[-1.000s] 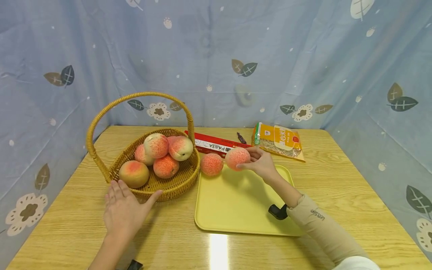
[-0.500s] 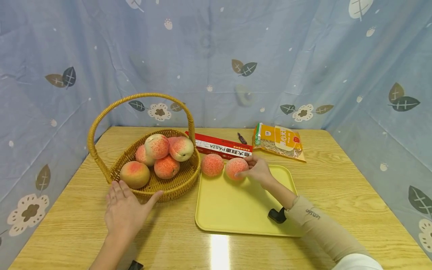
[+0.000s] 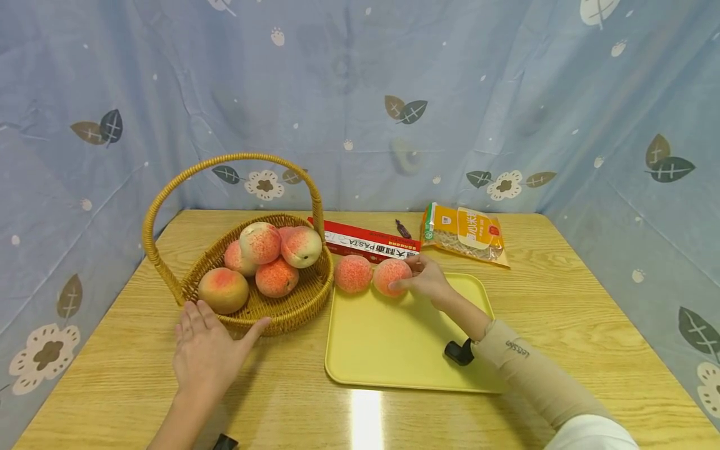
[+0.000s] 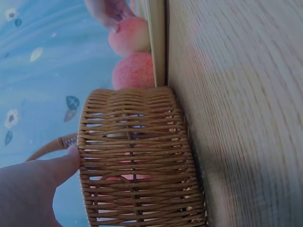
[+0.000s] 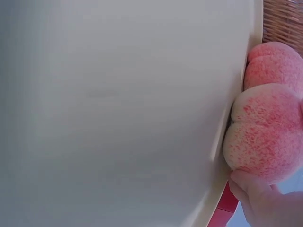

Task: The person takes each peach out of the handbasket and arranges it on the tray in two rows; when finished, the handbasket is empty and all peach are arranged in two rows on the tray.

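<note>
My right hand (image 3: 429,282) holds a pink peach (image 3: 392,277) by its right side, at the far edge of the yellow tray (image 3: 405,356). Just left of it sits a second pink peach (image 3: 353,274), close by the basket. In the right wrist view, fingertips (image 5: 248,182) press the side of the held peach (image 5: 265,135). My left hand (image 3: 205,350) rests at the near rim of the wicker basket (image 3: 300,320), fingers straight and thumb spread. The left wrist view shows its thumb (image 4: 66,163) on the basket rim. Several peaches (image 3: 277,278) lie inside the basket.
A red pasta box (image 3: 371,244) lies behind the tray. Farther right is an orange food packet (image 3: 469,234), with a small dark wrapped item (image 3: 402,229) beside it. The basket's tall handle (image 3: 242,156) arches over the peaches. A blue patterned curtain (image 3: 349,94) hangs behind the table.
My right hand has lowered its peach onto the tray's far edge, beside the other peach, and the pasta box lettering shows more. My left hand stays at the basket rim.
</note>
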Tool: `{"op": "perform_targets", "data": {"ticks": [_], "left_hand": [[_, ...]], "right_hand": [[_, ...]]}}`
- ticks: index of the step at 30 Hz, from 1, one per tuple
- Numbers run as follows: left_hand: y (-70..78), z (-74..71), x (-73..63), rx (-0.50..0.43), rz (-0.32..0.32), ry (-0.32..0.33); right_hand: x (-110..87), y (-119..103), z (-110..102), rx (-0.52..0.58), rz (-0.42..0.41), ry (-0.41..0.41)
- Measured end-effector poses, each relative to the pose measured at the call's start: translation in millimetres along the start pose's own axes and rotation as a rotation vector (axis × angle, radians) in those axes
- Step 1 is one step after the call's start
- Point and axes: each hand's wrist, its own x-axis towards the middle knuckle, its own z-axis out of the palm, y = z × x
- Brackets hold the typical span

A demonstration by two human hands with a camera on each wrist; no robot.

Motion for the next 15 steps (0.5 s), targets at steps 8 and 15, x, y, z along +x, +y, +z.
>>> {"op": "perform_targets", "data": {"ticks": [8,15], "left_hand": [[1.0,-1.4,-0.2,0.01,0.002,-0.008],[1.6,-2.5,-0.7,0.009,0.004,-0.008]], "right_hand": [[4.3,-2.9,-4.3,-0.048,-0.011,-0.074],[6.8,-21.7,-9.4,-0.247,-0.16,-0.135]]}}
